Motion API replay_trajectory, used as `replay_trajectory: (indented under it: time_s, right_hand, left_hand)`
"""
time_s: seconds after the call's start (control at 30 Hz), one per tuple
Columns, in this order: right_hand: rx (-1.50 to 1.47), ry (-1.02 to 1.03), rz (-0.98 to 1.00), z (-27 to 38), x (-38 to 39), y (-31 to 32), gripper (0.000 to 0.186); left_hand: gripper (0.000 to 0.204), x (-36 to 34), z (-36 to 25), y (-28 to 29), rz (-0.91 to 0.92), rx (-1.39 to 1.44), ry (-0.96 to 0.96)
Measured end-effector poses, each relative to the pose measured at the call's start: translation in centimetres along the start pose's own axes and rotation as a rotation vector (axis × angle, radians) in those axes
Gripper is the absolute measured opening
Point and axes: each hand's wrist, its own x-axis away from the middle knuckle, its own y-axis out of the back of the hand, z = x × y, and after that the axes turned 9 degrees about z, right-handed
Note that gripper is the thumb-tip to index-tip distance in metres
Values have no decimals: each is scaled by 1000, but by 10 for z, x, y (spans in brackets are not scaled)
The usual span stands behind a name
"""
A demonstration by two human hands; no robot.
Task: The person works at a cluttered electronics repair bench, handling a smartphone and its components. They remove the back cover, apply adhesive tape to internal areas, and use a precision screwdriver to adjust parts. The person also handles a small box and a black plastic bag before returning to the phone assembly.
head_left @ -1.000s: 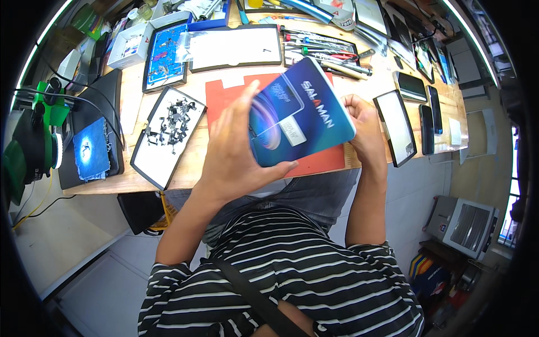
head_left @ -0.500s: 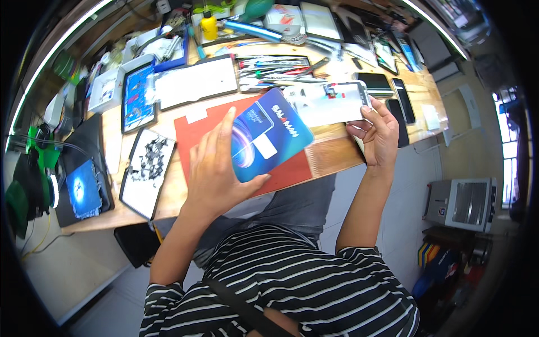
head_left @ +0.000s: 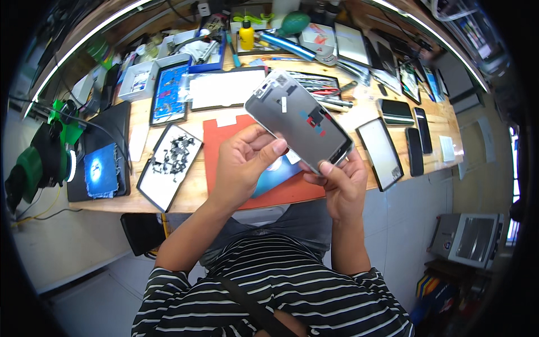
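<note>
Right hand point(head_left: 343, 182) pinches phone panel point(head_left: 303, 121) by its end | left hand point(head_left: 242, 160) half-curled at panel edge, grip unclear | blue box point(head_left: 272, 183) now down on red mat point(head_left: 295, 195); work shifts to panel

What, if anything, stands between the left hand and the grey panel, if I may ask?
Nothing visible does: the left hand has its thumb right at the panel's left edge, though contact is unclear. The right hand grips the lower end. The blue box shows over the red mat, outside that path.
</note>
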Motion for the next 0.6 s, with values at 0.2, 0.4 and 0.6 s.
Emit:
replay_trajectory:
  time_s: [0.2,0.4,0.6]
  right_hand:
    - [74,-20,149,-20,3,-7,36]
    - [191,-28,149,-19,3,-12,29]
    - [232,-7,151,-22,7,-17,29]
  left_hand:
    - [26,7,-8,16,-207,6,3]
    - [24,15,-14,20,-222,-46,23]
    - [28,19,-17,22,-182,-178,7]
